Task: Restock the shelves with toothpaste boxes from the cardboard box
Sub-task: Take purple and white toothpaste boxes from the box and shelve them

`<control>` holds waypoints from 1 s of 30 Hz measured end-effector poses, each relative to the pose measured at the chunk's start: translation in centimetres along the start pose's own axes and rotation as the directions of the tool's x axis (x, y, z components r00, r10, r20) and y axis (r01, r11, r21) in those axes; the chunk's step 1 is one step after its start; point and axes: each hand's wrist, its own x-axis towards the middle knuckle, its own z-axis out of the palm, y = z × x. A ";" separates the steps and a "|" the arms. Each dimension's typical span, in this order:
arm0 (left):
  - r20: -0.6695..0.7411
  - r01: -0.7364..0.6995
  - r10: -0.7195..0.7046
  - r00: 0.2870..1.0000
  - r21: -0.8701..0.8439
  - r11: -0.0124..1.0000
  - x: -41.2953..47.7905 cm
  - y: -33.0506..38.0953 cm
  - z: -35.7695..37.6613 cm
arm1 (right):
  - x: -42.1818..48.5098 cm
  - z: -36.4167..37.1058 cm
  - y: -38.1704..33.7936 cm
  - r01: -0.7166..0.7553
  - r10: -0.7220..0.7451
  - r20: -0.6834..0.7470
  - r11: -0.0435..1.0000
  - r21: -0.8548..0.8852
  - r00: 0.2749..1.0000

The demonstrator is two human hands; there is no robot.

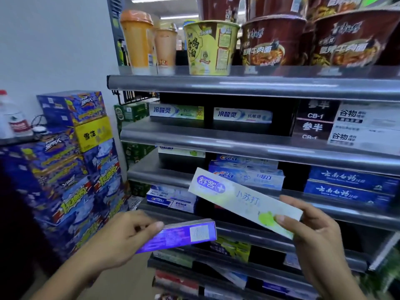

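Note:
My right hand (311, 232) grips a white toothpaste box (236, 198) with a purple logo and a green spot, tilted with its left end raised toward the third shelf (164, 176). My left hand (127, 234) holds a purple toothpaste box (184, 236) lower down, barcode side up, in front of the fourth shelf edge (249, 231). The shelves hold white-green boxes (176, 111), Crest boxes (246, 174) and dark blue boxes (350, 187). The cardboard box is not in view.
Instant noodle cups (211, 47) and drink cups (136, 40) stand on the top shelf. Stacked blue and yellow cartons (71, 161) fill the left side by the wall. A dark gap (181, 163) lies left of the Crest boxes. Lower shelves hold more boxes.

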 end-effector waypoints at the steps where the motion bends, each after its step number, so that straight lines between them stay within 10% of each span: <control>1: 0.036 -0.008 0.007 0.999 0.014 1.000 0.0 0.6 -0.1 | 0.3 0.0 0.0 -0.006 0.006 0.013 1.000 0.004 1.000; 13: 0.071 0.022 0.000 0.998 -0.316 0.949 3.0 1.7 -0.2 | 2.8 3.8 2.9 -0.050 0.039 0.197 0.997 0.053 0.980; 30: 0.049 -0.010 0.030 0.998 -0.363 0.932 9.6 -10.8 -6.8 | 7.7 17.7 8.8 -0.038 0.041 0.043 0.996 -0.081 0.998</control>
